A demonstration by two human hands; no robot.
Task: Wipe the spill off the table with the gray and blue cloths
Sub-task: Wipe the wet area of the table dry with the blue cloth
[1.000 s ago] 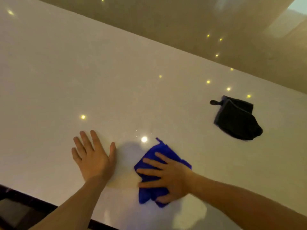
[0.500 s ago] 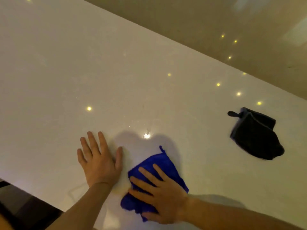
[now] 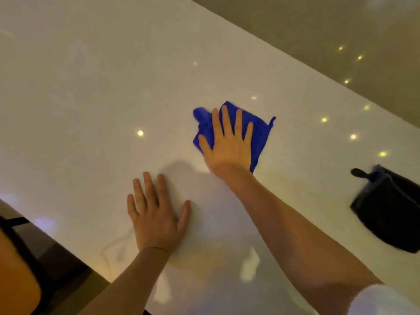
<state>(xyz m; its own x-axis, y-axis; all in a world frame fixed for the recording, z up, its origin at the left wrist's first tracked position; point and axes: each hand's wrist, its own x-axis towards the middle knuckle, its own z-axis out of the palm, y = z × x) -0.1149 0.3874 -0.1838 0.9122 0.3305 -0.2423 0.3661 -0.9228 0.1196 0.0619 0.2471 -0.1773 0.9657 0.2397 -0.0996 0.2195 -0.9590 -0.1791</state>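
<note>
Nearest me, my left hand (image 3: 156, 220) lies flat on the glossy white desk (image 3: 79, 98), fingers spread, holding nothing. Farther out, my right hand (image 3: 227, 147) presses palm-down with fingers splayed on the blue cloth (image 3: 260, 133), pinning it rather than gripping it. The dark gray cloth (image 3: 391, 208) sits crumpled well apart to the right, untouched.

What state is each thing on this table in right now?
Blue cloth: crumpled, pressed flat under the right hand.
Left hand: empty, palm flat on the table.
Dark gray cloth: folded, lying untouched at the right.
Table: glossy, reflecting ceiling lights.
</note>
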